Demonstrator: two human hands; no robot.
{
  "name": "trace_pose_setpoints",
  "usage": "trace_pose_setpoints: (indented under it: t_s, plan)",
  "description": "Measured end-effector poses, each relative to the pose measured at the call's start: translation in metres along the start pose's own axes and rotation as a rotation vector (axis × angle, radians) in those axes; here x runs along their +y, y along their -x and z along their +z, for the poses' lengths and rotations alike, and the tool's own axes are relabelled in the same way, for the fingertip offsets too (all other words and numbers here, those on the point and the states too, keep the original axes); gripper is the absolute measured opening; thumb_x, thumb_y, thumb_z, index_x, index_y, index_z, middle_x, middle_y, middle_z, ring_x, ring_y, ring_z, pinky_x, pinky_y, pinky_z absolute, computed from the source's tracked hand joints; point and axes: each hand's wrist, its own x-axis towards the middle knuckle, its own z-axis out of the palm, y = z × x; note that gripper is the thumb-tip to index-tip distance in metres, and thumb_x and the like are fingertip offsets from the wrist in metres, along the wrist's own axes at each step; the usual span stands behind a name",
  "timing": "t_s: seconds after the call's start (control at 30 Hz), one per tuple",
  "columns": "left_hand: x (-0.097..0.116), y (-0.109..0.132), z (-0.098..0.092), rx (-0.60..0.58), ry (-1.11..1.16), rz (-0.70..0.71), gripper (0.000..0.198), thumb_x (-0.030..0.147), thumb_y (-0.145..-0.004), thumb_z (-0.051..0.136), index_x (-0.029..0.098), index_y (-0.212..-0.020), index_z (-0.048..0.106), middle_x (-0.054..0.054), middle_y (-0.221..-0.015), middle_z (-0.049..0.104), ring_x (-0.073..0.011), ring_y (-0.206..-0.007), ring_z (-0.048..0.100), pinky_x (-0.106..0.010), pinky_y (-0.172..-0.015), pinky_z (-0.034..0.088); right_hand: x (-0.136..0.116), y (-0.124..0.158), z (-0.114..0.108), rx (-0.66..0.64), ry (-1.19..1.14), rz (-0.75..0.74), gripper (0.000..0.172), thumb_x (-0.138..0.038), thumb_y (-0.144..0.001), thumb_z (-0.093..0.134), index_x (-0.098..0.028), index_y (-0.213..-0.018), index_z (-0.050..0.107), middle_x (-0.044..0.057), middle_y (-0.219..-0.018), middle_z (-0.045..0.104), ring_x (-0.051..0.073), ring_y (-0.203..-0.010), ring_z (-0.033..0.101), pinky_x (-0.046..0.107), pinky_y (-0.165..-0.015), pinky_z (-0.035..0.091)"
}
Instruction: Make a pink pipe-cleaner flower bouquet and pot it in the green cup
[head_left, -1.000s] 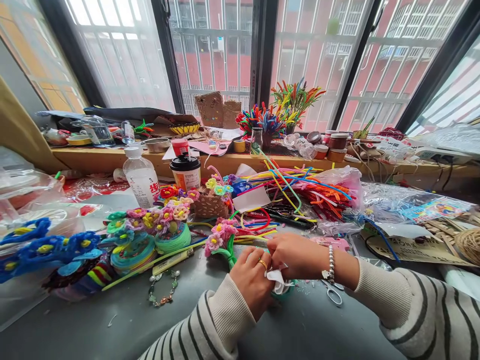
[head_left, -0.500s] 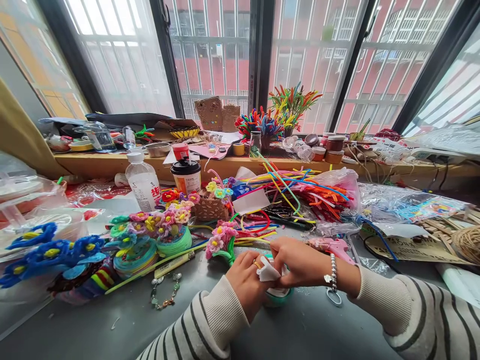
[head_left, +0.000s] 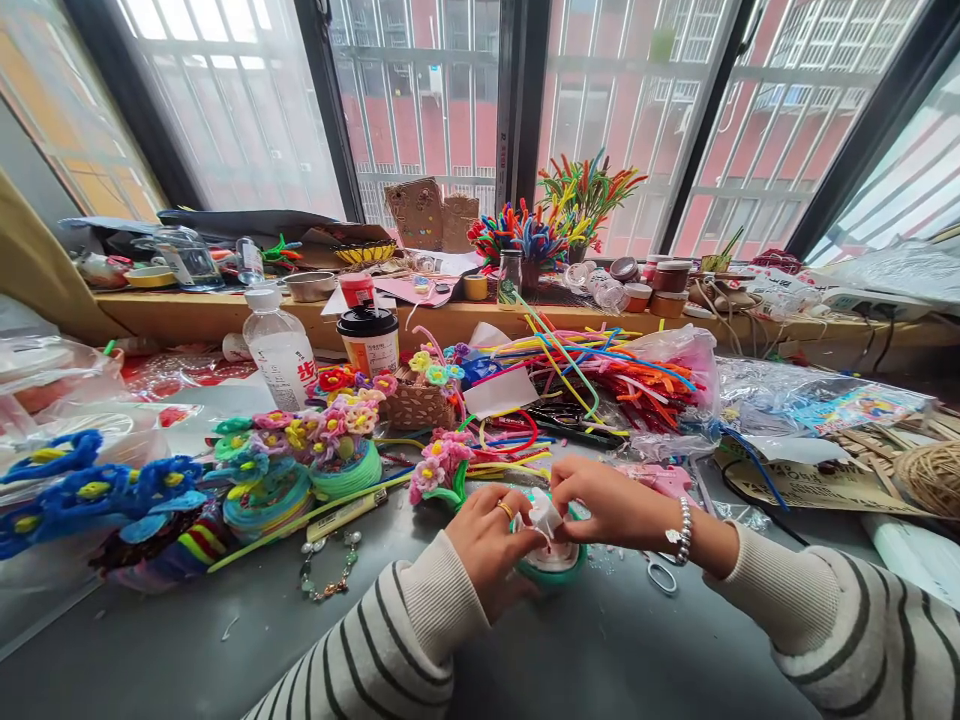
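Observation:
Over a small green round pot [head_left: 571,568] with a white filling, my two hands work close together. A soft, crumpled white piece [head_left: 543,514] sits between them; I cannot tell whether it is tissue or clay. My left hand [head_left: 487,545], with a ring, is closed on the left side of this piece, its thumb pointing right. On the other side my right hand [head_left: 611,502], with a beaded bracelet, pinches the piece between thumb and fingers. Pink fuzzy-wire flowers [head_left: 441,462] lie just left of the hands. The handle of scissors [head_left: 661,575] shows below my right wrist.
Blue flowers [head_left: 97,490] and flower pots [head_left: 345,470] stand left, near a bottle [head_left: 279,350] and a lidded cup [head_left: 369,345]. Bundled pipe cleaners [head_left: 637,380] lie behind the hands. A pink glue gun [head_left: 664,480] and a twine ball [head_left: 934,475] are at right.
My hands have moved slightly apart, with the right shifting a little rightward. More of the white piece and of the pot's white filling now shows between them.

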Motion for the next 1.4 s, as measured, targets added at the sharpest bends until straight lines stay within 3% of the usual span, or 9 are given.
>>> trace_pose_setpoints:
  t_s: [0.13,0.37,0.53,0.77,1.07,1.2,1.4]
  plan:
    - [-0.002,-0.003,0.000,-0.002,0.010,0.040,0.036,0.030,-0.052,0.069,0.027,-0.087,0.058,-0.003,-0.095,0.052,-0.0225,-0.089,0.042,-0.039,-0.079,0.037,0.000,-0.003,0.004,0.020,0.001,0.017,0.015,-0.029,-0.066,0.058,-0.016,-0.059,0.062,0.001,-0.067,0.051,0.012,-0.066,0.045,0.022,-0.058,0.033]
    - [0.001,-0.002,0.002,0.054,-0.001,0.011,0.043,0.045,-0.052,0.066,0.023,-0.088,0.057,-0.005,-0.093,0.052,-0.0236,-0.088,0.042,-0.041,-0.080,0.036,-0.002,0.000,0.002,-0.005,-0.020,-0.019,0.011,-0.024,-0.068,0.056,-0.018,-0.066,0.065,0.001,-0.070,0.053,0.012,-0.068,0.046,0.022,-0.061,0.034]
    - [-0.001,0.000,-0.002,-0.018,0.074,0.002,0.039,0.028,-0.055,0.066,0.026,-0.092,0.055,-0.004,-0.095,0.050,-0.0216,-0.088,0.043,-0.038,-0.077,0.039,-0.003,-0.003,-0.004,0.009,0.078,-0.086,0.008,-0.024,-0.066,0.057,-0.020,-0.069,0.064,0.002,-0.074,0.054,0.013,-0.070,0.046,0.023,-0.061,0.033]
    - [-0.007,0.002,-0.001,0.007,0.167,0.075,0.039,0.017,-0.061,0.059,0.023,-0.099,0.052,-0.006,-0.100,0.051,-0.0209,-0.095,0.043,-0.034,-0.082,0.040,-0.010,-0.012,0.003,0.035,0.184,-0.100,0.008,-0.022,-0.064,0.056,-0.018,-0.060,0.062,0.002,-0.067,0.055,0.014,-0.070,0.045,0.025,-0.063,0.031]
    - [-0.002,0.001,-0.003,-0.039,0.111,0.021,0.038,0.018,-0.056,0.065,0.024,-0.092,0.056,-0.005,-0.096,0.052,-0.0199,-0.092,0.045,-0.032,-0.080,0.042,-0.010,-0.013,-0.005,-0.164,0.117,-0.138,0.019,-0.025,-0.068,0.053,-0.017,-0.055,0.064,0.001,-0.061,0.052,0.011,-0.061,0.044,0.021,-0.055,0.031]
    - [-0.001,0.003,-0.001,0.031,0.048,0.043,0.041,0.021,-0.058,0.065,0.025,-0.097,0.055,-0.004,-0.097,0.053,-0.0196,-0.090,0.046,-0.032,-0.079,0.042,-0.008,-0.010,-0.009,-0.140,0.081,-0.161,0.020,-0.025,-0.071,0.051,-0.018,-0.059,0.065,0.001,-0.066,0.051,0.012,-0.065,0.044,0.022,-0.059,0.032]
    - [0.008,0.007,0.023,0.245,-0.115,-0.054,0.040,0.035,-0.056,0.064,0.024,-0.094,0.056,-0.008,-0.096,0.052,-0.0253,-0.088,0.046,-0.044,-0.075,0.042,-0.007,-0.007,0.004,0.043,0.036,-0.010,0.010,-0.024,-0.067,0.058,-0.017,-0.062,0.062,0.002,-0.070,0.051,0.013,-0.070,0.044,0.022,-0.060,0.034]
